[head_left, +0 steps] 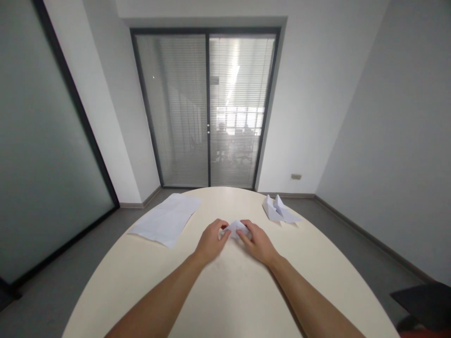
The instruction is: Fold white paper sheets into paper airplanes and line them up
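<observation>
A small folded piece of white paper (237,227) is held between my two hands, just above the middle of the table. My left hand (213,240) pinches its left corner between thumb and fingers. On the other side, my right hand (258,241) grips the right corner, thumb in front and fingers behind. The paper rises to a low peak between them. Further right, folded white paper shapes (278,210) with pointed tips stand on the table. White paper sheets (167,218) lie flat at the left.
The round cream table (225,300) fills the lower view. Behind it stands a glass door (207,108) with blinds. A dark chair (426,303) is partly visible at the lower right, and a frosted glass panel (45,141) rises at the left.
</observation>
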Motion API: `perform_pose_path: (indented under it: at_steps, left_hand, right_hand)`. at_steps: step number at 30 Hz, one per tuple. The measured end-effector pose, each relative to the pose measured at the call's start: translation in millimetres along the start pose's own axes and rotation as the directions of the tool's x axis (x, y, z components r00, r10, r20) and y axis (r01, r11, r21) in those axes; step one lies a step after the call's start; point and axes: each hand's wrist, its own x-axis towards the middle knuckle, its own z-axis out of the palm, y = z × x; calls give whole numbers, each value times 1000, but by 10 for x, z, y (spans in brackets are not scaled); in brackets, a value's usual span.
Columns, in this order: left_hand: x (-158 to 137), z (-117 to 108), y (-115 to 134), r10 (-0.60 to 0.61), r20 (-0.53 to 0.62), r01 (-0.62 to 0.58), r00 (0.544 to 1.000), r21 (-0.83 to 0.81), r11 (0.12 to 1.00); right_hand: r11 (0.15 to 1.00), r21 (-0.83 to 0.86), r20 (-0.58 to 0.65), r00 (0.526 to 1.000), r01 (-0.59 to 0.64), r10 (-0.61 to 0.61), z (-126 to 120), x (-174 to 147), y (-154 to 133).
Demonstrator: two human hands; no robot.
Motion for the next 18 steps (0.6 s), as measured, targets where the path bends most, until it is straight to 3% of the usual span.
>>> perform_pose_path:
  at_steps: [7,14,18]
  left_hand:
    - [2,23,29,147,41,-148,988,13,989]
    - [-39,40,23,87,186,-93,979,20,995]
    - [-52,34,30,11,199,-25,980,66,998]
  right_hand:
    - [974,-62,11,976,220,-219,9,19,49]
    - [980,-55,103,977,194,-187,-2,14,65]
    - [981,-97,128,979,170,-157,-39,15,-18]
